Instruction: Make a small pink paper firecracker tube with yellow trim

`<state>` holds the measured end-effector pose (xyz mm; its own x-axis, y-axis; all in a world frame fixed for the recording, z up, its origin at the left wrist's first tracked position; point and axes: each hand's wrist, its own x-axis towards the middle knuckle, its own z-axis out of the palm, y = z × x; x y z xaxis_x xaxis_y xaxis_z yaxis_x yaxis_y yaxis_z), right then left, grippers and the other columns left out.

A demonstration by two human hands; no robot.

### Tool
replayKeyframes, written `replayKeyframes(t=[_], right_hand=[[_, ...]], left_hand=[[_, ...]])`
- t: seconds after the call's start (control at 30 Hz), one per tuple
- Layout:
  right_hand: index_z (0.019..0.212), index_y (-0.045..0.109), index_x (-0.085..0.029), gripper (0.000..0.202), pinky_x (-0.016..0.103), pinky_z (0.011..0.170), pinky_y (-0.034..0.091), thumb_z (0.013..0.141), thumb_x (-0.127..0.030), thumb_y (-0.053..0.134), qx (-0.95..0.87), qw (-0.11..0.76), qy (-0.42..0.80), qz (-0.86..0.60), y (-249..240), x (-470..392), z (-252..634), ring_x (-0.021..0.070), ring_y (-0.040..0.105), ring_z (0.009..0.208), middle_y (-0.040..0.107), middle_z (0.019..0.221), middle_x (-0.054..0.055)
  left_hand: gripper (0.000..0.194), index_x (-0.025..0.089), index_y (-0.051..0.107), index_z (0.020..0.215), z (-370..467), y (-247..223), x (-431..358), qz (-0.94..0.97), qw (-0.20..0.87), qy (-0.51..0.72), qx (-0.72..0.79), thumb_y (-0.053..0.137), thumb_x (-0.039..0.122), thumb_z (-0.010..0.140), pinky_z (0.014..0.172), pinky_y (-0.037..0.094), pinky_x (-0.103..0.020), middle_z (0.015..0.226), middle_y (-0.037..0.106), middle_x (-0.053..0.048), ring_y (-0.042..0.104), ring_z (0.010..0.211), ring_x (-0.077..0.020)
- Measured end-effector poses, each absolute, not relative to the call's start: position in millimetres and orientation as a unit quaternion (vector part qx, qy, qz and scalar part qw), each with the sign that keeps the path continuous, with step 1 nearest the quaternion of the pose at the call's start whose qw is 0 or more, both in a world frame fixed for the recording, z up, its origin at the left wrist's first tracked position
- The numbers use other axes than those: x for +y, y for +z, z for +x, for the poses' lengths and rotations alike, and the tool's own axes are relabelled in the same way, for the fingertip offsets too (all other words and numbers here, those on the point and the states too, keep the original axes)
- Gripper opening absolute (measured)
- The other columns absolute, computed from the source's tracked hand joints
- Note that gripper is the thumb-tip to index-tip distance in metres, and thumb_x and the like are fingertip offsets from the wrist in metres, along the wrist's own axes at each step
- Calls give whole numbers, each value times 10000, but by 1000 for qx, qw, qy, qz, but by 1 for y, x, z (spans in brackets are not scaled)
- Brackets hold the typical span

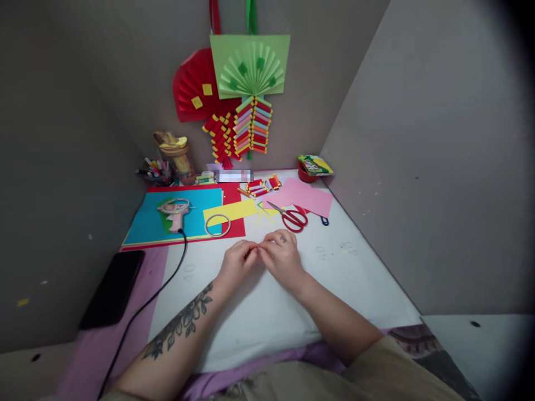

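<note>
Both hands meet over the white table sheet [234, 334], fingertips together near the middle. My left hand [240, 262] is closed in a pinch, and what it grips, if anything, is too small to make out. My right hand [283, 256] is pinched against it, its contents likewise hidden by the fingers. Just beyond the right hand lie red-handled scissors [295, 218], blades pointing left. A yellow paper strip [236, 210] and a silvery ring [229, 225] rest beyond the left hand. Small red and yellow paper rolls [261, 186] are grouped farther back.
A pink glue gun [177, 220] lies on blue paper [142, 214], its black cord [154, 298] running toward the front left. Pink paper [311, 195] is behind the scissors. A black tablet-like object [112, 287] lies left. Paper fans [251, 64] hang on the back wall.
</note>
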<state>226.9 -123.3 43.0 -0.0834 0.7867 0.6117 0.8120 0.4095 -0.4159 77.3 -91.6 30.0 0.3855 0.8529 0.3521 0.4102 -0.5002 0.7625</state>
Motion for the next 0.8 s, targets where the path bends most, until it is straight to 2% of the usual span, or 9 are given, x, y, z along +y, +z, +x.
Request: replayKeyframes(t=[0.3,0.8], right_hand=[[757,672,-215,114,371,804,377,751,-133,592,-716,420,62,-554,43,-119,229,199,505,869,630,821,28],[732,690,-220,121,312,782,439,751,-163,585,-642,479,220,-557,43,-114,234,169,548,848,600,791,21]], left_hand=[[125,178,618,848,78,27,-92,797,266,380,388,495,199,849,690,463,-248,807,645,-33,582,744,-132],[124,177,621,793,81,27,-92,745,342,389,422,506,214,822,632,442,-233,757,633,-16,563,678,-120]])
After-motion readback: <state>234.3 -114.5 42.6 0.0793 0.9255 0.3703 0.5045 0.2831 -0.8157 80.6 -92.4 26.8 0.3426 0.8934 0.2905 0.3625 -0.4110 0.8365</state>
